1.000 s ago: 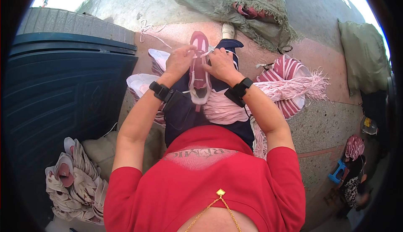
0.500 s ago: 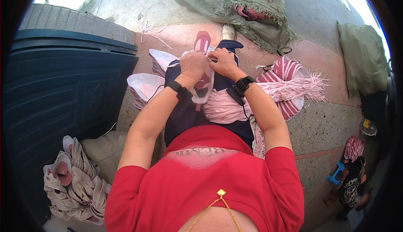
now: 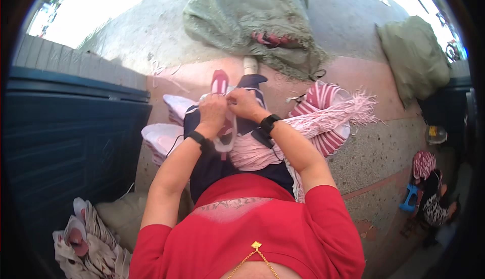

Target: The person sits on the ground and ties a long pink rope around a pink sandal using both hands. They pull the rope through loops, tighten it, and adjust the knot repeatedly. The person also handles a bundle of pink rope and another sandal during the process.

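On my lap lies a pink and white shoe upper [image 3: 226,142], its dark pink tongue end pointing away from me. My left hand [image 3: 212,111] is closed round the upper's left side. Close against it, my right hand [image 3: 245,103] has its fingers pinched together over the upper's right edge; what is between the fingertips is too small and blurred to tell. A thick bundle of pale pink laces [image 3: 260,152] lies across my right thigh and trails off to the right, below my right forearm.
Stacked shoe uppers [image 3: 160,136] lie left of my legs, with more [image 3: 91,246] at lower left. A striped pink roll [image 3: 326,142] sits under the laces. Green woven sacks [image 3: 237,16] stand ahead and right. A dark blue door [image 3: 65,152] borders the left; a blue stool [image 3: 409,198] is at right.
The view has shifted, so the scene sits lower and further left. Both hands stay together at the shoe upper, with the right fingers still pinched at its edge.
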Demonstrator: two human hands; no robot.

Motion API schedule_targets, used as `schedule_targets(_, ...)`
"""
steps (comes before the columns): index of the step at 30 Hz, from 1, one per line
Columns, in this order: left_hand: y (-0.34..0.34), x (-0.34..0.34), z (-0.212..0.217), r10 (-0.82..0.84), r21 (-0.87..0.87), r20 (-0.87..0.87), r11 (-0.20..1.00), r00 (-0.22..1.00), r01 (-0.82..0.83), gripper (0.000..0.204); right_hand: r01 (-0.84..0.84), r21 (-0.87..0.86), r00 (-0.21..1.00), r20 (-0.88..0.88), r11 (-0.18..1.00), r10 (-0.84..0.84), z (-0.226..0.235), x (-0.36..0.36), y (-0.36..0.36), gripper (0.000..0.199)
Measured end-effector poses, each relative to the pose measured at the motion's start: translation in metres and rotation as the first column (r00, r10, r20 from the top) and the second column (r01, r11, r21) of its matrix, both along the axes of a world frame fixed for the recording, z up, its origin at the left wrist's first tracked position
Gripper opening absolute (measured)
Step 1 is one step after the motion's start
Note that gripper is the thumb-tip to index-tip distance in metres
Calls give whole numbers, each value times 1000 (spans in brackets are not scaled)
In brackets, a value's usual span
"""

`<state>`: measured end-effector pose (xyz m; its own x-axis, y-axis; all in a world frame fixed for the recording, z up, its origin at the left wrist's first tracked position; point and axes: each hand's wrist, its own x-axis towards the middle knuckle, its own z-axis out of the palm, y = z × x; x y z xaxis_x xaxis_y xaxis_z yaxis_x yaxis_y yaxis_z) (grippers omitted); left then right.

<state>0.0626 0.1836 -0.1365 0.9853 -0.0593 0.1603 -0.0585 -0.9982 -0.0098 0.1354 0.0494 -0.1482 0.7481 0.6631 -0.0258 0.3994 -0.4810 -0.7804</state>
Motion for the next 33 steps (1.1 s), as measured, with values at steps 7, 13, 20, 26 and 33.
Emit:
schedule_targets(7, 14, 0, -21, 98, -258, -133, 957, 986, -130, 22, -31, 20, 999, 45, 999, 30, -30, -9, 9, 21)
schedule_targets(13, 104, -21, -49, -321, -724, -518, 658, 793, -207, 20, -136, 258, 814, 580, 957, -41, -22, -43, 0, 21)
schedule_targets(20, 103, -2, 9, -624, -730, -675, 643, 394, -233, 34, -190, 175, 837, 543, 966, 67, -45, -89, 3, 9)
schedule_targets(26, 32, 43, 30, -328, -888, -389, 383, 861, -255, 23, 46, 577, 999, -7, 816, -52, 46, -81, -69, 19)
schedule_targets(33, 49, 106, -58, -408, -426, -244, 860, 880, 281, 20, 587, 794, 724, -430, 156, -539, 190, -84, -280, 28)
